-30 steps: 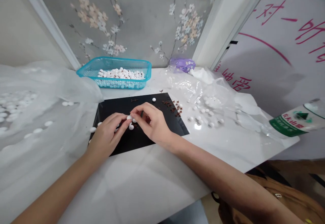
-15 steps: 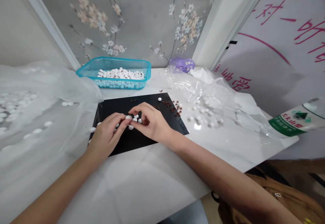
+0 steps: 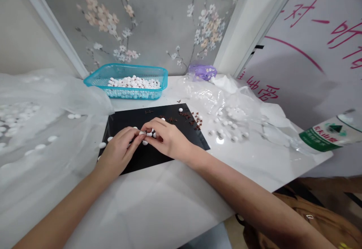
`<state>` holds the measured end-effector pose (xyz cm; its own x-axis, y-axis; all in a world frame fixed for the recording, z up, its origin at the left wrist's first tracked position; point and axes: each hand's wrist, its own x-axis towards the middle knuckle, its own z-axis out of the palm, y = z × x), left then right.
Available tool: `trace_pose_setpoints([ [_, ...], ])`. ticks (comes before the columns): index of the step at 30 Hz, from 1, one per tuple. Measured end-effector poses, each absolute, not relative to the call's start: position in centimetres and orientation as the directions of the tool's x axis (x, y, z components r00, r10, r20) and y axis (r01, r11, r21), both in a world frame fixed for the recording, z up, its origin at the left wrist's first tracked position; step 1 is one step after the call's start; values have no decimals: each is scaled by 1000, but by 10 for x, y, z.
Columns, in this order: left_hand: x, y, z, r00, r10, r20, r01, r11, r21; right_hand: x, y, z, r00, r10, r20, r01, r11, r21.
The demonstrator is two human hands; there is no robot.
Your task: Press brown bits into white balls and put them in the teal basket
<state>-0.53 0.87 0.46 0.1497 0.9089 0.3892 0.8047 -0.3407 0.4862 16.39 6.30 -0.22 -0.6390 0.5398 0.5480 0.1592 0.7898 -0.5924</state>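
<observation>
Over a black mat (image 3: 152, 160), my left hand (image 3: 120, 149) pinches a small white ball (image 3: 143, 133) between thumb and forefinger. My right hand (image 3: 168, 138) meets it from the right, thumb and forefinger closed at the ball's side; whether a small piece sits between those fingertips is hidden. Several loose white balls lie beneath and around the fingers. One white ball (image 3: 180, 110) lies near the mat's far edge. Small dark brown pieces (image 3: 195, 121) are scattered at the mat's right side, spilling onto the table.
A blue plastic basket (image 3: 124, 94) behind the mat holds many white balls. Clear plastic bags with white balls lie left (image 3: 56, 109) and right (image 3: 240, 107). A purple bundle (image 3: 202, 72) rests by the wall. A labelled plastic bottle (image 3: 328, 134) is at the far right.
My right hand's fingertips have closed in on the ball in my left hand. The ball near the mat's far edge has shifted slightly right, and another shows behind my right hand.
</observation>
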Motion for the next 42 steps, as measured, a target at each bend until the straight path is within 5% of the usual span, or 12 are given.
trace_pose_setpoints([
  [28, -6, 9, 7, 177, 914, 365, 776, -358, 519, 169, 65, 3, -647, 570, 507, 268, 792, -548],
  [34, -7, 9, 4, 30, 916, 401, 812, -257, 525, 186, 96, 1, -545, 697, 465, 454, 712, -535],
  [38, -8, 7, 2, -81, 939, 333, 732, -170, 659, 203, 121, -6, -320, 808, 494, 680, 559, -474],
  [42, -13, 5, 0, -120, 950, 287, 618, -155, 771, 211, 128, -10, -236, 897, 373, 818, 391, -423],
])
